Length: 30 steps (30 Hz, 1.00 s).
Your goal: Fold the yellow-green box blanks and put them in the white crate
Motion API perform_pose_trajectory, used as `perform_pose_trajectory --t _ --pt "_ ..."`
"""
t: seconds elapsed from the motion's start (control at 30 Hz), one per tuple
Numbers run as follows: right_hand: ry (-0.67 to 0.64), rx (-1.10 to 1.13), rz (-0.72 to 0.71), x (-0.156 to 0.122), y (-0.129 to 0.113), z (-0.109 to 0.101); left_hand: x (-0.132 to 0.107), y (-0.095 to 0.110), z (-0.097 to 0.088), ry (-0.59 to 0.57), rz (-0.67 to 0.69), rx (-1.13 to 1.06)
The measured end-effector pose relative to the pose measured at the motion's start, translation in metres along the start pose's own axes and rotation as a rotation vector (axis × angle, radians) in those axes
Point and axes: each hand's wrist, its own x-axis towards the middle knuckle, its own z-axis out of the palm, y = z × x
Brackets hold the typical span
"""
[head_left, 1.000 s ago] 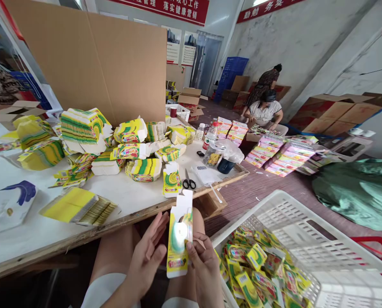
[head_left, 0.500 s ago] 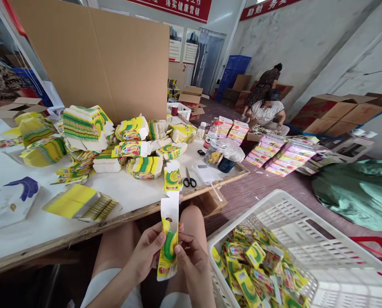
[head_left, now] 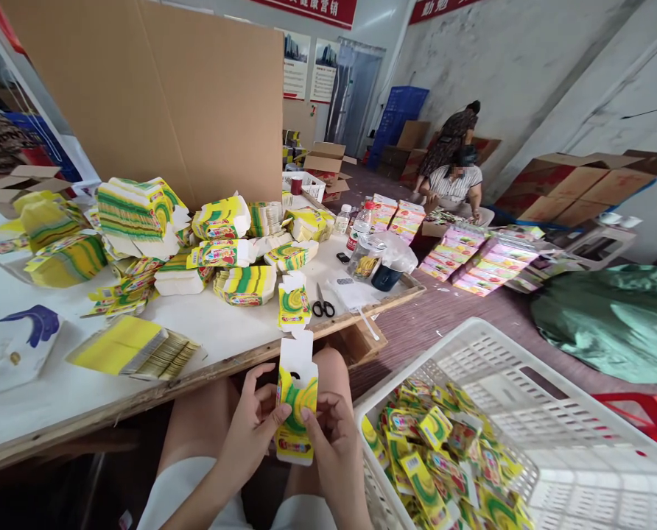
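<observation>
A small yellow and green carton [head_left: 297, 397] is held upright over my lap, its white top flap raised. My left hand [head_left: 254, 416] grips its left side with the thumb on the front. On the right side my right hand [head_left: 331, 434] pinches it, thumb on the front and fingers curled behind. The carton's back is hidden. Just beyond it, at the table edge, lies another carton [head_left: 294, 305] with white flaps showing. Black scissors [head_left: 322, 303] lie beside that one.
Stacks of flat cartons [head_left: 135, 221] cover the white table [head_left: 240, 331]. To my right stands a white plastic basket [head_left: 488, 353] with many filled-looking packets [head_left: 439, 464]. A jar [head_left: 366, 259] and a dark mug [head_left: 387, 276] stand at the table corner. Two people [head_left: 455, 180] work farther back.
The carton has turned from a narrow, edge-on view to a wider front face and looks more opened out. My left fingers have shifted along its side. The head view has moved slightly.
</observation>
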Motion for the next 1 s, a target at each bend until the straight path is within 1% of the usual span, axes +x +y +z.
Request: perform_pose_trajectory --t 0.1,0.2,0.3,0.4,0.5,0.57,0.63,0.73,0.9,0.97,1.0 --pt "-0.045 -0.078 -0.110 0.004 -0.004 -0.007 -0.003 0.003 -0.006 -0.069 -0.004 0.034" --pt "-0.134 -0.097 -0.172 0.006 -0.007 -0.013 -0.004 0.009 -0.011 -0.161 -0.025 0.040" --pt "-0.190 -0.095 -0.181 0.009 -0.014 -0.018 -0.004 0.013 -0.014 -0.231 -0.060 0.011" --pt "-0.254 -0.071 -0.165 0.012 -0.027 -0.022 -0.005 0.013 -0.014 -0.276 -0.114 -0.020" --pt "-0.323 -0.124 -0.151 0.016 -0.039 -0.025 -0.007 0.012 -0.012 -0.313 -0.109 -0.064" --pt "-0.340 -0.176 -0.164 0.016 -0.043 -0.027 -0.009 0.013 -0.010 -0.345 -0.105 -0.075" --pt "-0.333 -0.194 -0.194 0.015 -0.043 -0.026 -0.010 0.014 -0.009 -0.360 -0.111 -0.079" --pt "-0.276 -0.190 -0.255 0.012 -0.036 -0.023 -0.011 0.015 -0.009 -0.336 -0.115 -0.093" --pt "-0.038 -0.158 -0.308 0.012 -0.021 -0.020 -0.009 0.015 -0.012 -0.385 -0.114 -0.020" --pt "0.006 -0.175 -0.304 0.014 -0.022 -0.023 -0.007 0.015 -0.014 -0.332 -0.074 0.080" --pt "-0.004 -0.177 -0.283 0.016 -0.024 -0.025 -0.007 0.014 -0.014 -0.294 -0.051 0.146"
